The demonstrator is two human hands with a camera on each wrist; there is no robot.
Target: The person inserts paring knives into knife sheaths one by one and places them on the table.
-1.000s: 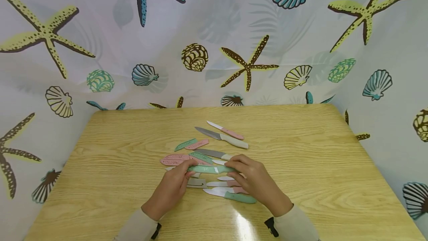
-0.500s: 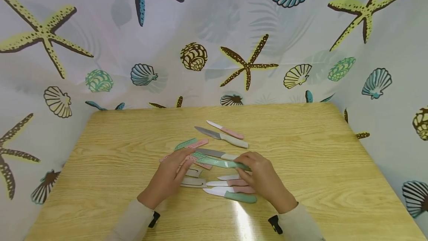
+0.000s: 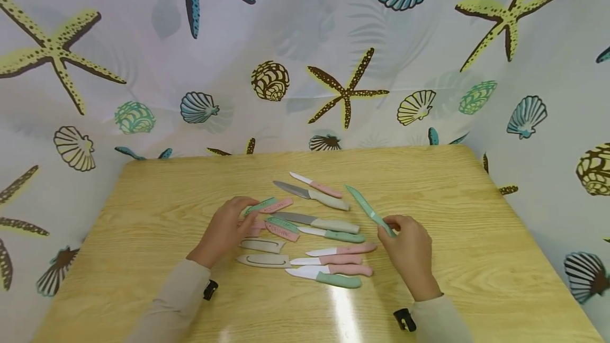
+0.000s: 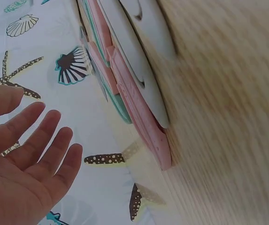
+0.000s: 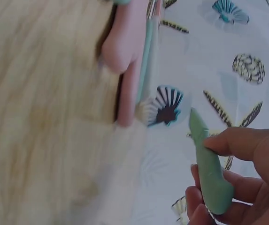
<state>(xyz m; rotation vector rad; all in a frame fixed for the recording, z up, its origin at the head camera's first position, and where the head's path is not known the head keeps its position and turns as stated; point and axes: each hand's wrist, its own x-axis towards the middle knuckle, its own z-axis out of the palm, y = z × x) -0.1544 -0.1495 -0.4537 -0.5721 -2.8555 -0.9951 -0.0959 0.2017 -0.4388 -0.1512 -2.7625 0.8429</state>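
Observation:
My right hand (image 3: 411, 247) holds a green knife (image 3: 367, 208) by its handle, raised above the right side of the knife group. Its blade part looks green too, as if covered by a green sheath, and points away to the upper left. In the right wrist view, thumb and fingers pinch the green handle (image 5: 211, 178). My left hand (image 3: 224, 232) hovers by the loose blade sheaths, partly hiding a green sheath (image 3: 261, 205) and pink ones. The left wrist view shows that hand's fingers (image 4: 45, 150) loosely bent with nothing in them, apart from the pink sheath (image 4: 139, 108).
Beige sheaths (image 3: 263, 261) lie nearer me, beside another pink sheath (image 3: 284, 231). Unsheathed knives lie across the middle: beige-handled (image 3: 329, 200), pink-handled (image 3: 355, 249) and green-handled (image 3: 339, 280). A patterned cloth (image 3: 286, 20) hangs behind the wooden table (image 3: 452, 216).
Both hands held the green knife earlier; the left let go and moved left to the sheaths. The right hand carried the knife right and turned its tip away from me.

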